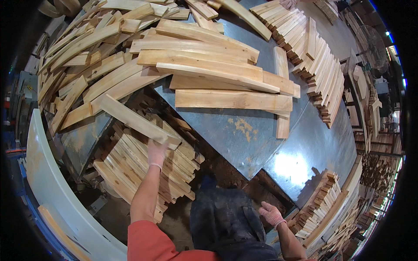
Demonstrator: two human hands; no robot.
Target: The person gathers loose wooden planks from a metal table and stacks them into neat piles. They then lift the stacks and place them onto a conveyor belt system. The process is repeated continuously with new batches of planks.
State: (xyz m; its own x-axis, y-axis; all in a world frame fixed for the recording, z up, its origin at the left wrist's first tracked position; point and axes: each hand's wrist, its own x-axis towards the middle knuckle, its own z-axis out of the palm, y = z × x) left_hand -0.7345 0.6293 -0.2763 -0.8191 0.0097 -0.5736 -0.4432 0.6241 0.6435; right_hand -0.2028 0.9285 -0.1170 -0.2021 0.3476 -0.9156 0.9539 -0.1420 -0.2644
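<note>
My left hand (157, 154), in a pinkish knit glove, is closed on the near end of a pale wooden plank (135, 121). That plank slants away to the upper left, above a stack of planks (130, 158) lying side by side below the tabletop. The plank's far end is close to the big heap of boards (102, 71). My right hand (271, 213), in a similar glove, is held low at the right, near the metal table's front edge. Its fingers are loosely apart with nothing in them.
Several boards (233, 99) lie across the grey metal table (217, 126). A long row of planks (320, 71) runs along its right side, with another person's gloved hand (288, 4) at the far end. More stacked pieces (320, 206) stand right of my right hand. A pale curved panel (48, 169) is at left.
</note>
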